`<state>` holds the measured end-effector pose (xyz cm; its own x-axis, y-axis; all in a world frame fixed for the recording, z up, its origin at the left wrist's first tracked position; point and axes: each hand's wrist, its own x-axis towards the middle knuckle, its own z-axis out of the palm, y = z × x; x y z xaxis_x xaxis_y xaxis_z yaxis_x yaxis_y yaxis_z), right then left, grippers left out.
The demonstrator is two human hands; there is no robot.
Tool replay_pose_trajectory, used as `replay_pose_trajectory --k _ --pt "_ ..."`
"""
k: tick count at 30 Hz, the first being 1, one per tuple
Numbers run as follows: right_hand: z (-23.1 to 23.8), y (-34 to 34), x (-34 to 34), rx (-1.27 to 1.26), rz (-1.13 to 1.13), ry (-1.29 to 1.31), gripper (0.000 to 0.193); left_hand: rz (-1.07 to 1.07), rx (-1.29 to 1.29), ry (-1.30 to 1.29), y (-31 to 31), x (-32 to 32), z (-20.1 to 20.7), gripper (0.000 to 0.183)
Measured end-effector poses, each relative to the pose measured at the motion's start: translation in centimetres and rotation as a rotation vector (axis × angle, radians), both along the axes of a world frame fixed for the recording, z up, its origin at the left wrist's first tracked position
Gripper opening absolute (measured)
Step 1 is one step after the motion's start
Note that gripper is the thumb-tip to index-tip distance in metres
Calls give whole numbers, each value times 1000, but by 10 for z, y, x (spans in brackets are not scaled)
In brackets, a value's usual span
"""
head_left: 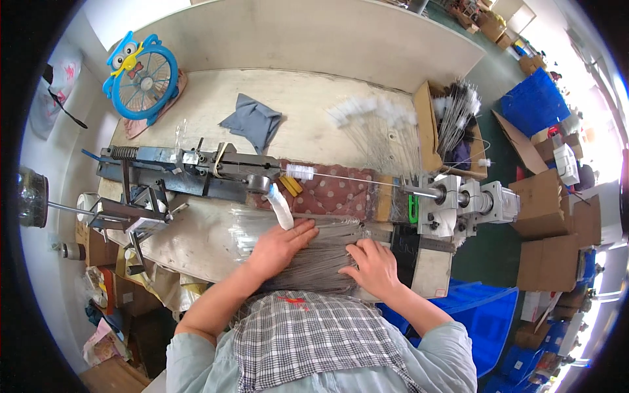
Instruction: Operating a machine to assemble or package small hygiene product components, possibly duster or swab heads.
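A broad pile of thin grey metal wires lies at the table's front edge, before my body. My left hand rests flat on its left part, fingers stretched out; one finger, in a white wrap, points up toward the machine. My right hand lies over the right part, fingers bent and thumb apart from them. Whether a single wire is between them is too fine to tell. Beyond my hands, a white-bristled brush on a straight wire stem spans from the left clamp to the right spindle.
Finished-looking white brushes lie at the back right beside a cardboard box of more. A grey cloth and a blue owl-shaped fan are at the back left. A lever frame juts out left; a blue bin stands right.
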<state>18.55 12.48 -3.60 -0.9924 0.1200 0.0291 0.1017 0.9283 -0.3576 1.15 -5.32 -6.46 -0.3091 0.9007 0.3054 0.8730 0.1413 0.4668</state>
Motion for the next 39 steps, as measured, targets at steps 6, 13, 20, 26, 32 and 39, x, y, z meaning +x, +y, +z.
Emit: replay_pose_trajectory --k 6,13,20,26,32,39 --pt "0 15 -3 -164 -50 110 30 -89 -29 74 -5 -4 -11 43" --pt "6 20 -56 -166 -168 183 15 -210 -81 103 -2 -22 2 43" --pt "17 37 -53 -283 -173 44 9 -115 250 -129 -31 0 17 23" --pt "33 46 -49 -126 -162 145 3 646 588 -1379 9 -4 20 25" --pt "48 60 -44 76 30 74 22 55 919 -2589 34 -5 124 25" --pt "64 61 -34 105 -67 51 26 343 1001 -2025 -31 -13 100 50"
